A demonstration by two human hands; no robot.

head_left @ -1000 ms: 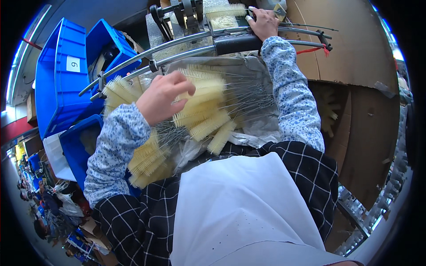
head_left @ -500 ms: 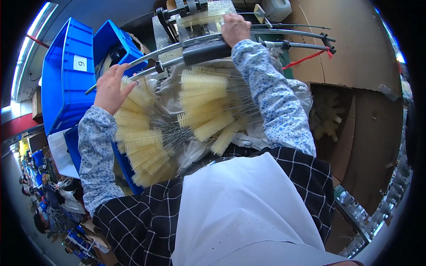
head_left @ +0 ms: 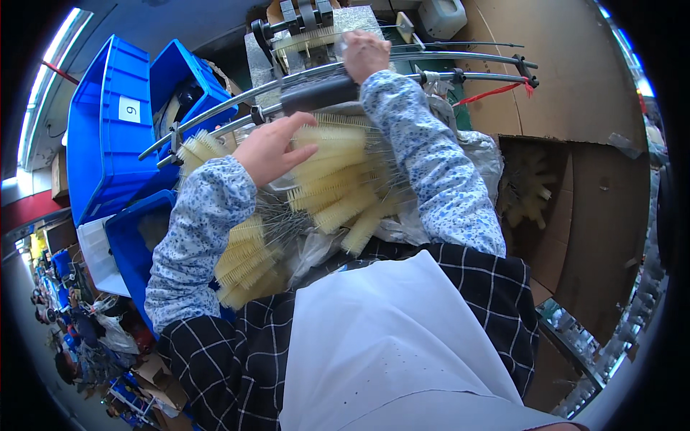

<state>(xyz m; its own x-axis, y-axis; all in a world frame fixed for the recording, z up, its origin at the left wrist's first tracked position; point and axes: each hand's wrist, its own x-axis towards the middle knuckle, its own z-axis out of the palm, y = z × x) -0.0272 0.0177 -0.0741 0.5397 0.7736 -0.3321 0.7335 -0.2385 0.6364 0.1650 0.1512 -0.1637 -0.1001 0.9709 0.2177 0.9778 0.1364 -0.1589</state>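
My left hand [head_left: 273,149] hovers over the pile of brushes, its fingers apart and nothing in them. By the machine at the far side, my right hand [head_left: 365,56] has its fingers closed at the right end of a pale bristle brush [head_left: 305,42]; motion smears the fingertips slightly. That brush lies crosswise in front of the machine [head_left: 305,16]. Below it run two curved metal rods [head_left: 467,56] with a black padded roller [head_left: 320,93]. Many cream-coloured brushes with twisted wire stems are heaped in a right bunch [head_left: 334,169] and a left bunch [head_left: 248,258].
Blue plastic bins [head_left: 108,129] stand at the left, with a white tub [head_left: 100,255] below. At the right, an open cardboard box [head_left: 604,215] holds more brushes [head_left: 528,187]. A red strip [head_left: 496,93] hangs from the rods. A white jug [head_left: 442,16] sits behind.
My left hand has left the rod's left end and moved right, over the brushes. The right hand and the brush at the machine have shifted slightly left and down.
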